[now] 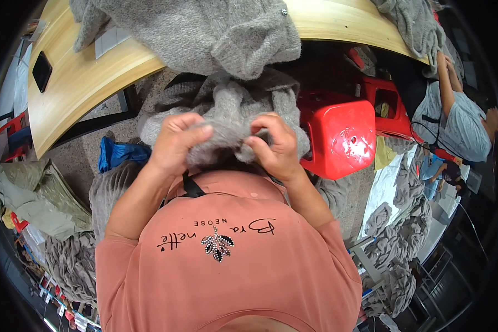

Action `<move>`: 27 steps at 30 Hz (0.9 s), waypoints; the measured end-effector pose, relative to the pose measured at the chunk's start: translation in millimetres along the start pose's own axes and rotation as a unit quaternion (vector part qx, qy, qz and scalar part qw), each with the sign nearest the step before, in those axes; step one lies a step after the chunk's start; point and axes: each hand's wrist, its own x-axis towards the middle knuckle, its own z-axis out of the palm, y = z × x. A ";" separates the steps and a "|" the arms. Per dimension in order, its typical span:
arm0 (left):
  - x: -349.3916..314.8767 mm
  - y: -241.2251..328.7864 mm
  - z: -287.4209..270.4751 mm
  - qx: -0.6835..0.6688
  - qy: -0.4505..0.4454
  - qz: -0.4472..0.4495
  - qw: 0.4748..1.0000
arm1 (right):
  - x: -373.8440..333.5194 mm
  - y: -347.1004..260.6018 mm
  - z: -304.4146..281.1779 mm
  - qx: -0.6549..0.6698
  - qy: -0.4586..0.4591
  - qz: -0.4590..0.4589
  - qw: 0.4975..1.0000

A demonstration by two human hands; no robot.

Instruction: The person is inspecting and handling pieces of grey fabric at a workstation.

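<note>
A fuzzy grey knitted garment (227, 105) lies bunched over my lap, in front of my body. My left hand (178, 141) pinches the knit on its left side, thumb pressed toward the fingers. Opposite it, my right hand (272, 145) grips the same fabric, its thumb and fingertips curled together. Between the two hands a short stretch of the fuzzy knit is drawn across. Just beyond, a heap of grey knitwear (205, 36) covers the table's near edge and hangs over it.
A pale wooden table (66, 105) curves across the front, with a black phone (42, 71) at its left. A red plastic stool (346, 138) stands close to my right. Another person (454, 110) sits at the far right, holding grey knit. Grey fabric piles (72, 265) lie on both sides.
</note>
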 end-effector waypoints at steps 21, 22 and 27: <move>6.5 14.9 5.1 0.014 0.025 0.046 0.999 | -31.4 -50.3 -35.2 -0.192 -0.018 -0.209 0.959; 7.5 10.7 9.5 0.014 0.025 0.047 0.999 | -25.4 -58.7 -32.4 -0.148 -0.117 -0.213 0.959; 11.8 -4.8 25.3 0.139 -0.122 -0.033 0.982 | -2.9 -45.4 -8.6 -0.062 -0.120 -0.211 0.968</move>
